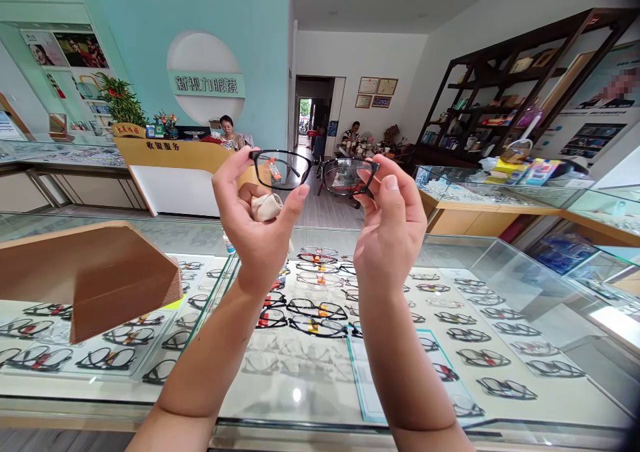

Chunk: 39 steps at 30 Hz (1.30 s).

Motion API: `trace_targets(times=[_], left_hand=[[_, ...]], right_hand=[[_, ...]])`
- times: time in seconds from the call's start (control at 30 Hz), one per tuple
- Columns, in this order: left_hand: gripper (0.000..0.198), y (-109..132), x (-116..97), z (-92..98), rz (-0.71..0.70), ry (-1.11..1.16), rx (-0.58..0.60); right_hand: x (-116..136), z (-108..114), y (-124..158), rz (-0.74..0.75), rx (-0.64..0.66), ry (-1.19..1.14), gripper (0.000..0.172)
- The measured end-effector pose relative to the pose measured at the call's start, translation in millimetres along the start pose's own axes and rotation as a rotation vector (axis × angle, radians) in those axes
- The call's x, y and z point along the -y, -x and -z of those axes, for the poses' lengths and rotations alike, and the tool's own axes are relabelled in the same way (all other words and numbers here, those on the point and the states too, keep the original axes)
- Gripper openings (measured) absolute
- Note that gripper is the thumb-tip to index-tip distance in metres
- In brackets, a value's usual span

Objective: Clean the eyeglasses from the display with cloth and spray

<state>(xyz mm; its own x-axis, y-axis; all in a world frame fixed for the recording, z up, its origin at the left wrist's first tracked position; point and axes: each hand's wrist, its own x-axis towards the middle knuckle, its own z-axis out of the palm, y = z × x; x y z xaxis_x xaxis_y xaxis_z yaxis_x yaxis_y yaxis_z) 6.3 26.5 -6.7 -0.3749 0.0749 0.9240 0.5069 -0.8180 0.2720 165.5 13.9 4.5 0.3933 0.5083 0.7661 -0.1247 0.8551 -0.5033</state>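
Raised in front of me is a pair of black-framed eyeglasses, held up between both hands. My left hand grips the left end of the frame with the fingers at its upper corner. Tucked in its curled fingers is a crumpled cream cloth. The thumb stands apart, just below the left lens. My right hand pinches the right end of the frame, with the thumb toward me. An orange-red mark shows through the left lens. Both forearms reach out over the glass display case.
Several rows of eyeglasses lie inside the case. A brown box-like stand sits on the glass at left. Across the floor is a counter with a seated person behind it. Another person sits farther back. Dark shelves stand at right.
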Motion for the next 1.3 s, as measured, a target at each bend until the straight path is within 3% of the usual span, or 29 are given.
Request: trace_targets(times=[0.33, 0.63, 1.1, 1.3], left_hand=[[0.082, -3, 0, 0.2, -0.056, 0.09, 0.049], [0.077, -2, -14, -5.7, -0.138, 0.064, -0.031], [0.084, 1, -14, -3.6, -0.055, 0.021, -0.01], [0.077, -2, -14, -3.7, -0.076, -0.04, 0.001]], right_hand=[[5, -1, 0, 0.066, -0.055, 0.014, 0.027], [4, -1, 0, 0.149, -0.085, -0.016, 0.024], [6, -2, 0, 0.153, -0.1, 0.019, 0.022], [10, -1, 2, 0.141, -0.1, 0.066, 0.026]])
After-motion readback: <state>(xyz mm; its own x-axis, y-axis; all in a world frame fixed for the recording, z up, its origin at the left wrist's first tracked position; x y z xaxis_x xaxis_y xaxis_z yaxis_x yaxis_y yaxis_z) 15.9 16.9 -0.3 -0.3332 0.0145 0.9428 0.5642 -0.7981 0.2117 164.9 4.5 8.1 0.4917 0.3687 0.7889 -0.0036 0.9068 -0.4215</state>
